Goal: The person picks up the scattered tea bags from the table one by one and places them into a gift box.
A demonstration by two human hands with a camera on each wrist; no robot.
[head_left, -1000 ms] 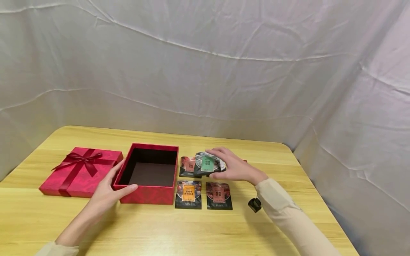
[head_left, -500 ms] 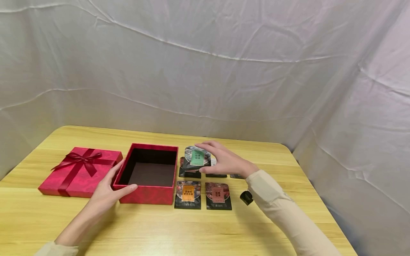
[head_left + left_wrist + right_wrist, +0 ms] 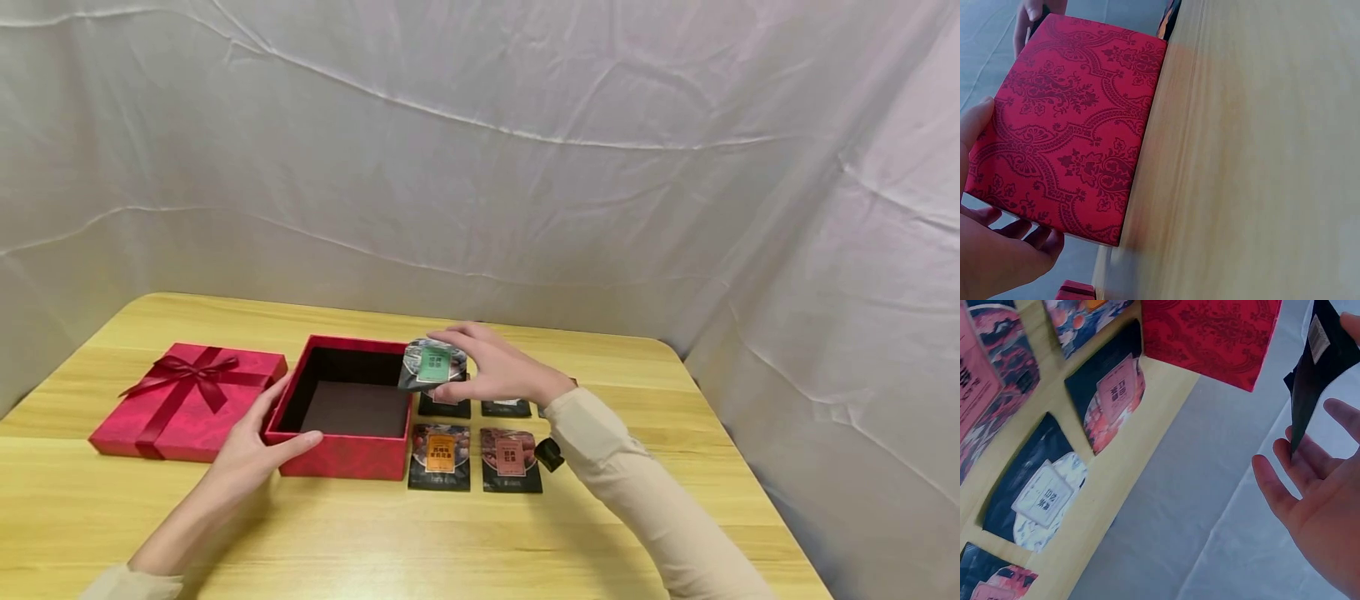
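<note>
Green pouch (image 3: pixel 431 365): raised by box (image 3: pixel 341 460), far right corner
Right hand (image 3: pixel 498 369): nearer, half-curled, pinching pouch
Left hand (image 3: pixel 251 454): spread, gripping box's left

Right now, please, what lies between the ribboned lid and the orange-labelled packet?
In the head view, the open box and the left hand holding it.

In the head view, the right hand (image 3: pixel 501 368) and the green-labelled packet (image 3: pixel 432 367) partly hide 3 back-row packets (image 3: pixel 506 409) and the box's (image 3: pixel 345 457) far right corner. Fine print on the orange-labelled packet (image 3: pixel 438 477) is too small to read. The right wrist view's edge crops that hand.
</note>
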